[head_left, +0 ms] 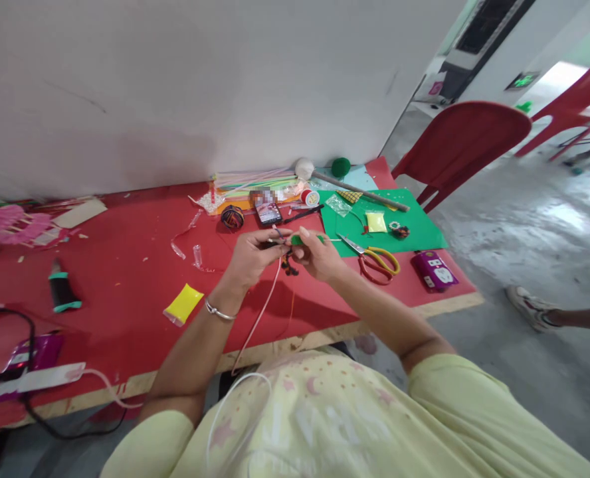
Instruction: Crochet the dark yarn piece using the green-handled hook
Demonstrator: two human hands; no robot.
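My left hand (pixel 258 255) is closed, its fingertips pinching a small piece of dark and orange yarn work (pixel 288 267) that hangs between the hands. In my right hand (pixel 319 257) is a green-handled tool (pixel 305 239) with a thin pale rod; its exact kind is not clear. Both hands meet above the red table covering, fingertips close together. A pale pink cord (pixel 268 299) runs down from beside the left fingers to the table's front edge. Just beyond the hands lie a phone (pixel 269 213) and a dark multicoloured yarn ball (pixel 232 217).
Open scissors (pixel 377 259) lie right of my hands, partly on a green sheet (pixel 424 229). A purple box (pixel 434 270) sits near the right end. Leftward are a yellow packet (pixel 184 304), a black-and-teal tool (pixel 64 291) and a power strip (pixel 46 378). A red chair (pixel 464 149) stands beyond.
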